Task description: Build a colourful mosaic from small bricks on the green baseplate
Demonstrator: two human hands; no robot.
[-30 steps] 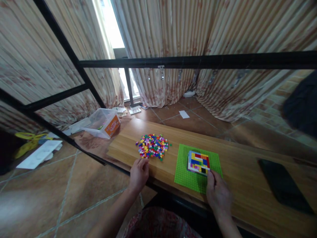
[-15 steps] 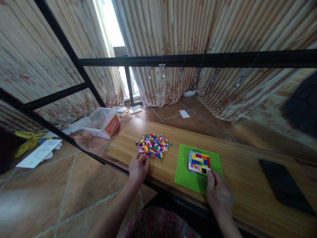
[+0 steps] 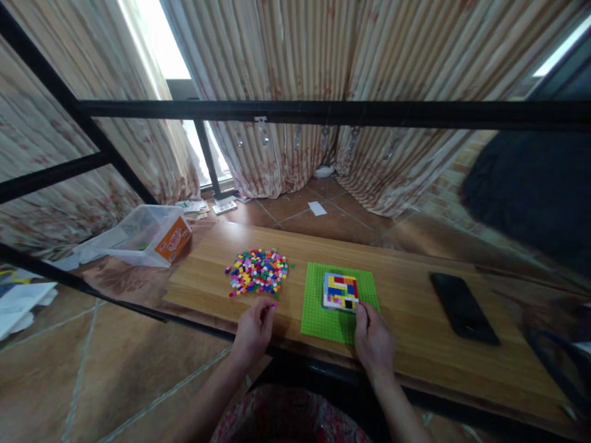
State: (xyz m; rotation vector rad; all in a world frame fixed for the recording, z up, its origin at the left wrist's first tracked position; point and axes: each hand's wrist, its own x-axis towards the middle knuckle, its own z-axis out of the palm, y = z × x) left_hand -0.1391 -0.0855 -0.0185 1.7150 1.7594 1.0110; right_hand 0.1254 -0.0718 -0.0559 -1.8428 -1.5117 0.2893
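My left hand [image 3: 255, 329] is closed in a pinch on a tiny pink toy brick [image 3: 274, 305], just in front of a loose pile of small coloured bricks [image 3: 261, 271]. To the right lies a green baseplate [image 3: 316, 314] with a low square brick build [image 3: 340, 291] in several colours on it. My right hand [image 3: 375, 338] grips the near right corner of this build between thumb and fingers. A white brick shows at that corner, and the fingertips partly cover the contact.
The wooden bench top [image 3: 415, 332] carries a black phone [image 3: 464, 307] at the right. A clear plastic box [image 3: 148, 237] with an orange label stands beyond its left end. A black metal bar [image 3: 295, 112] crosses in front of the curtains.
My left hand has drawn back from the pile's near edge, with the pink brick now showing in its fingertips. My right hand stays at the build's corner. The camera has turned right.
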